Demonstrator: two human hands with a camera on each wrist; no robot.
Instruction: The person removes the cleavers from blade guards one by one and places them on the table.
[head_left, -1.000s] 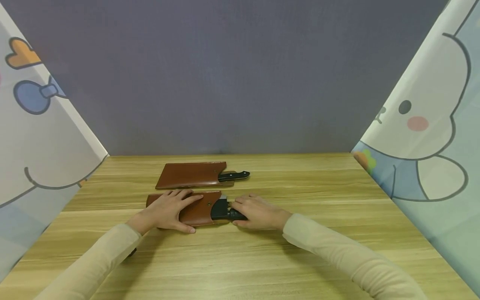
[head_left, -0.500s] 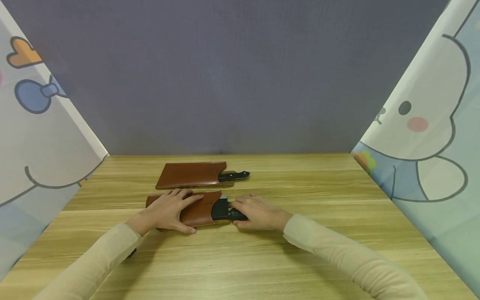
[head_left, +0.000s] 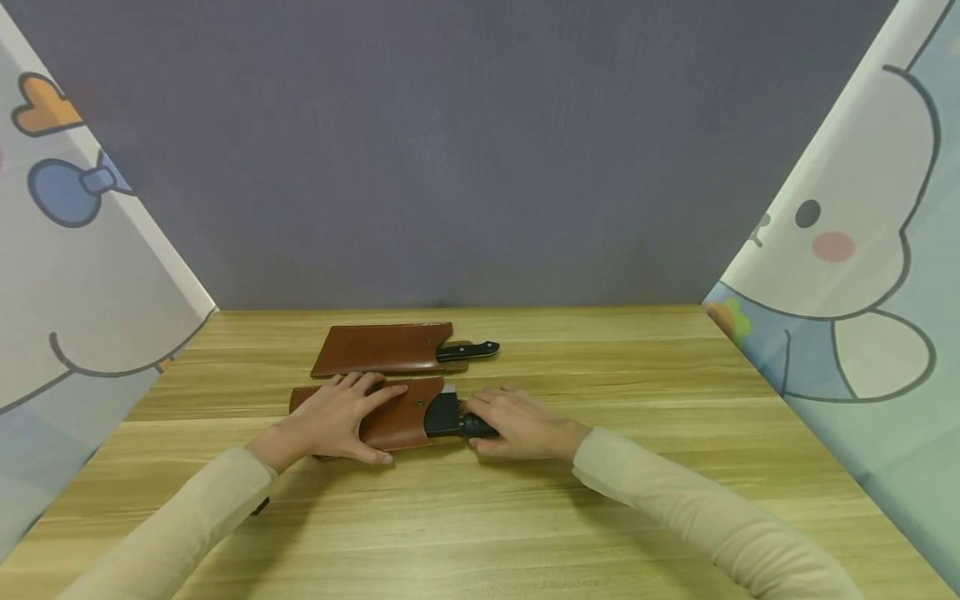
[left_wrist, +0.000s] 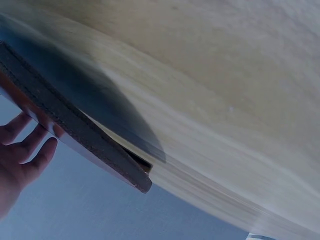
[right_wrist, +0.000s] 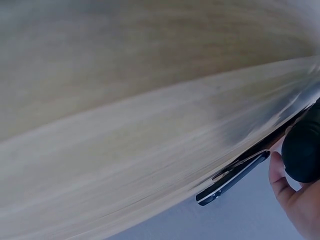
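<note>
A brown leather knife sheath (head_left: 397, 421) lies across the middle of the table in the head view. My left hand (head_left: 341, 417) spans it, thumb at the near edge and fingers over the far side. The left wrist view shows fingertips touching the sheath (left_wrist: 75, 125), whose edge stands partly off the table. A wide dark blade with a pale corner sticks out of the sheath's right end. It belongs to a black-handled cleaver (head_left: 442, 414). My right hand (head_left: 517, 423) grips its handle, and the rounded handle end (right_wrist: 302, 150) shows in the right wrist view.
Behind lies a second brown sheath (head_left: 382, 349) with a black-handled knife (head_left: 468, 351) in it, handle to the right. A small dark piece (head_left: 260, 506) shows beneath the left sleeve. A grey panel (head_left: 457, 167) rises at the table's back edge, with patterned cloth on both sides.
The near sheath and cleaver have shifted very slightly to the right, and the sheath's far edge appears slightly higher. Both hands keep their holds; the second sheath stays put.
</note>
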